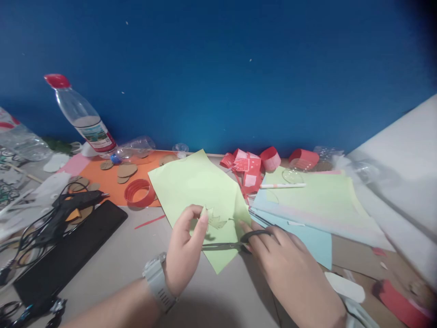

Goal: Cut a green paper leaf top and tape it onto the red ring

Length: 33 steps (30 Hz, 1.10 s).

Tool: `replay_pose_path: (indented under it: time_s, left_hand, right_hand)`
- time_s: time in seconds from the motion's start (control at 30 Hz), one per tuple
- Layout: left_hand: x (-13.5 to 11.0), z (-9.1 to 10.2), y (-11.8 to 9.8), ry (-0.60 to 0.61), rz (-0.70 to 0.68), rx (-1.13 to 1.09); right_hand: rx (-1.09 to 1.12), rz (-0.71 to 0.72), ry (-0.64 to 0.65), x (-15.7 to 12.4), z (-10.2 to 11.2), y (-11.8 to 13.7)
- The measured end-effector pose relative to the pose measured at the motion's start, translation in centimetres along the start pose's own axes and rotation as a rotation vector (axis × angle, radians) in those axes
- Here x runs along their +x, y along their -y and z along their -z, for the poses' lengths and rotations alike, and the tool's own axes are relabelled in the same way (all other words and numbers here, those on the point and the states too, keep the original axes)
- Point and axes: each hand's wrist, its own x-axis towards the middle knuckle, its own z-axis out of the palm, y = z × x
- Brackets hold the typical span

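My left hand [186,248], with a grey watch on the wrist, pinches the lower part of a light green paper sheet [194,184] between thumb and fingers, right by a jagged cut-out shape in it. My right hand [287,269] grips black-handled scissors [235,243], fingers through the loops, blades pointing left under the left hand's fingers toward the sheet's edge. The sheet lies tilted on the table.
A stack of pastel paper [317,209] with a white pen [282,186] lies to the right. Red paper pieces [251,171] sit behind it. On the left are a red ring [139,193], orange sheet, tilted bottle [82,118], black glue gun [73,202] and black tray [68,250].
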Motion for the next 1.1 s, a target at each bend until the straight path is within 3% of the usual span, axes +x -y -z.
replay_pose_path:
  time_s: [0.3,0.53,0.63,0.73,0.93,1.1]
  left_hand:
    - [0.3,0.0,0.1,0.01,-0.004,0.019]
    - [-0.2,0.2,-0.1,0.021,-0.078,0.067]
    - [-0.3,0.1,-0.3,-0.006,-0.12,0.091]
    - [-0.2,0.0,-0.4,-0.02,-0.078,0.051]
    - [-0.1,-0.1,-0.4,0.044,-0.008,0.003]
    - [0.2,-0.1,-0.2,0.058,0.015,0.032]
  right_hand:
    - [-0.072,-0.051,-0.034,-0.4,0.5,0.3]
    - [-0.144,-0.038,0.116,-1.1,1.4,1.3]
    - [-0.129,-0.029,0.097,-1.1,1.3,1.3]
    - [-0.168,-0.023,0.03,-0.8,1.0,1.3]
    - [-0.082,-0.064,0.083,-0.3,0.3,1.7]
    - [-0.042,-0.106,0.046,-0.1,-0.1,1.2]
